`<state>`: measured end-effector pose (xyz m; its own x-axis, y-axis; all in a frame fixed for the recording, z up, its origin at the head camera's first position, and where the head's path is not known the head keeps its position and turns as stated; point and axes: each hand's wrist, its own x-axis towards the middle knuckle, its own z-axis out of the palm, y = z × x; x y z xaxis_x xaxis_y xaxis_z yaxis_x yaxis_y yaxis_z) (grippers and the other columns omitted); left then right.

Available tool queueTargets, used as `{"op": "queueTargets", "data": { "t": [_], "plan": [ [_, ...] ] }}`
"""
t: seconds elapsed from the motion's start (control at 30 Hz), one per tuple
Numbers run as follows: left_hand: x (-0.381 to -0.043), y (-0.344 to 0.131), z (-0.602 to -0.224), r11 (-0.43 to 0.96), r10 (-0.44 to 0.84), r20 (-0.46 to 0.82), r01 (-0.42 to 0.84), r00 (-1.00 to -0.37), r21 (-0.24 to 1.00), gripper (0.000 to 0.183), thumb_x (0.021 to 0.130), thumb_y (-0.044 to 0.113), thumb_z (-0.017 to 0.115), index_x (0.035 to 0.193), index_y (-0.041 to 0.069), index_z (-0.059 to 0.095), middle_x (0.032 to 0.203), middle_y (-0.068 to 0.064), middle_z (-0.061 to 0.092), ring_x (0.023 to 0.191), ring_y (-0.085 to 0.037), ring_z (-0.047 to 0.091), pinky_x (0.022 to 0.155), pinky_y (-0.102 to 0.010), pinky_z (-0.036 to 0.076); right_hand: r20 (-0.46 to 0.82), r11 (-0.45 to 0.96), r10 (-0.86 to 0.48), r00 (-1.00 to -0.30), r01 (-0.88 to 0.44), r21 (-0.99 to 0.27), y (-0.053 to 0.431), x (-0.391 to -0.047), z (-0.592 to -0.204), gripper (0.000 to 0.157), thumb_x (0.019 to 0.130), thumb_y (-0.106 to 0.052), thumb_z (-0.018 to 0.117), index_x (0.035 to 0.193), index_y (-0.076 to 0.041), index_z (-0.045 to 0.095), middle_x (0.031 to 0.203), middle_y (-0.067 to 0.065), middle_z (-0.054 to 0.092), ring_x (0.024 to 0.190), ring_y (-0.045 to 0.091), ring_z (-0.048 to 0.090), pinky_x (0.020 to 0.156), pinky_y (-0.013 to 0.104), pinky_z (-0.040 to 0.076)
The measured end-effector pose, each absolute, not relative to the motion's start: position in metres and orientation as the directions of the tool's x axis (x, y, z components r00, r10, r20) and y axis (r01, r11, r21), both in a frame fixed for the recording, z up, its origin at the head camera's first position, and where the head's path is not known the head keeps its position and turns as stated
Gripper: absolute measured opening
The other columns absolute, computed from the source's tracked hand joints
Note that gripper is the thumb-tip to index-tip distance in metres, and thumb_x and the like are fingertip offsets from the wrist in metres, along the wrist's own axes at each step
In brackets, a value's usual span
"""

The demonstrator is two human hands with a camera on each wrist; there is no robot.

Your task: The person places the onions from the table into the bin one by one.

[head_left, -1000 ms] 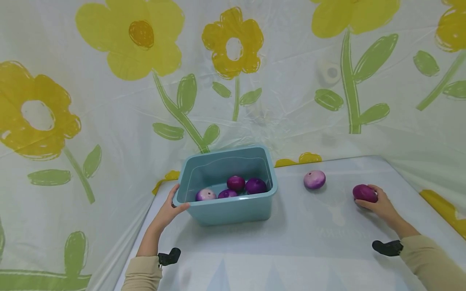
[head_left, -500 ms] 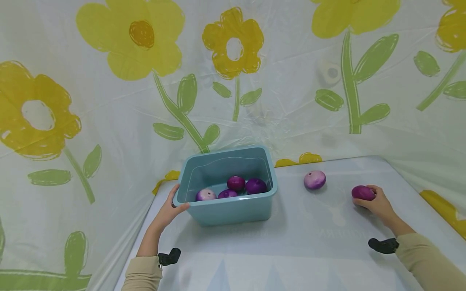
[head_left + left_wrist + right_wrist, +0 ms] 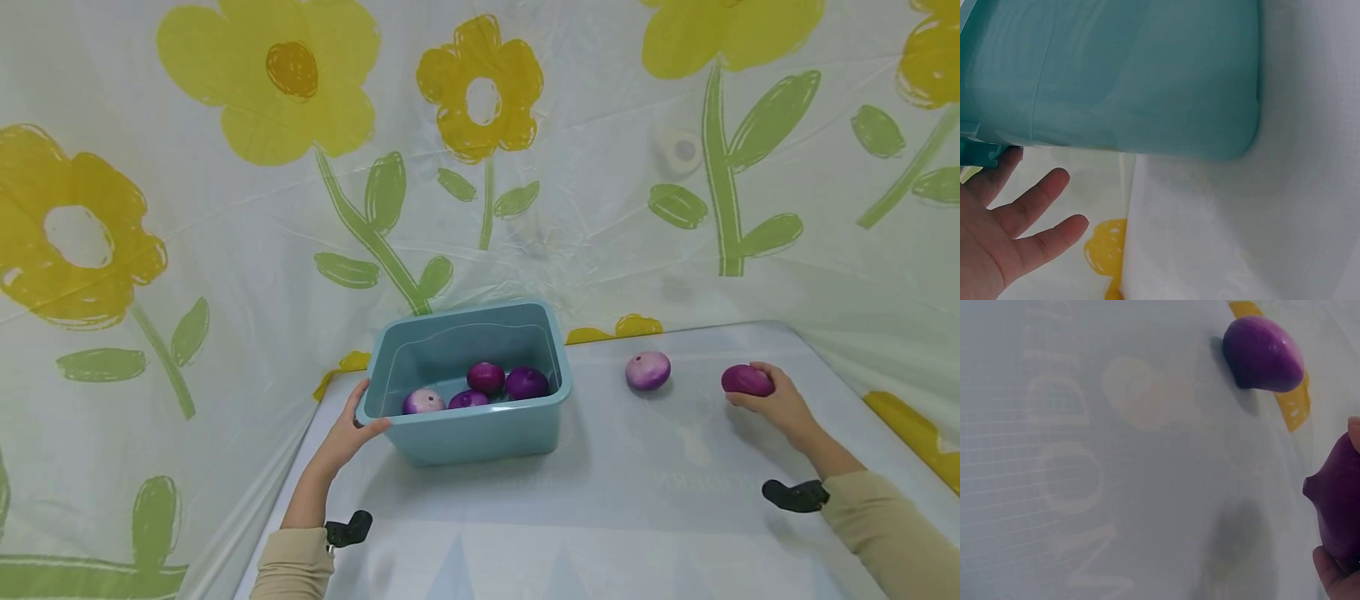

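Observation:
A light-blue plastic bin (image 3: 476, 439) stands on the table left of centre, with several purple onions (image 3: 486, 378) inside. My left hand (image 3: 349, 437) grips its near left corner, thumb over the rim; in the left wrist view the other fingers spread beside the bin wall (image 3: 1116, 75). At the right, my right hand (image 3: 787, 410) pinches a dark purple onion (image 3: 746, 380) between thumb and fingers. The right wrist view shows this onion (image 3: 1340, 497) above the table, its shadow apart from it. A paler purple-and-white onion (image 3: 648, 371) lies on the table between the bin and the right hand.
The white table (image 3: 600, 492) has faint printed lettering. A white curtain with yellow flowers (image 3: 480, 100) hangs close behind the table and along both sides. A black wrist camera sits on each forearm (image 3: 348, 529).
My right hand has raised the dark purple onion off the table and shifted it slightly left and away from me. The left hand, the bin and the pale onion stay put.

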<state>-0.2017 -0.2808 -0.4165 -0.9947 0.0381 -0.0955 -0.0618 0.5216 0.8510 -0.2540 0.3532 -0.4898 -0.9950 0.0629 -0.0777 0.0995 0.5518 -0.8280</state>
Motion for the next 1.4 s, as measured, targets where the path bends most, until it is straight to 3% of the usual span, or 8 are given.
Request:
{"op": "queueTargets", "data": {
  "t": [1.2,1.4],
  "plan": [
    [-0.203,-0.283,-0.418,0.522,0.041,-0.098,-0.062,-0.994,0.851,0.088,0.085,0.033,0.06,0.147,0.02,0.0,0.148,-0.02,0.016,0.132,-0.042,0.024,0.102,-0.06,0.027,-0.051,0.584,-0.084,-0.995,-0.008,-0.812,0.312,-0.289,-0.405,0.096,0.083,-0.046,0.061,0.143,0.003,0.005,0.138,0.035,0.019,0.121,0.053,0.023,0.094,0.063,0.035],
    [-0.204,-0.282,-0.419,0.518,0.036,-0.096,-0.064,-0.995,0.853,0.088,0.084,0.032,0.061,0.147,0.02,0.0,0.148,-0.02,0.017,0.132,-0.041,0.024,0.102,-0.06,0.027,-0.032,0.578,-0.14,-0.99,-0.055,-0.814,0.296,-0.295,-0.392,0.09,0.084,-0.043,0.062,0.143,0.002,0.009,0.137,0.033,0.024,0.12,0.05,0.028,0.095,0.061,0.035]
  ]
}}
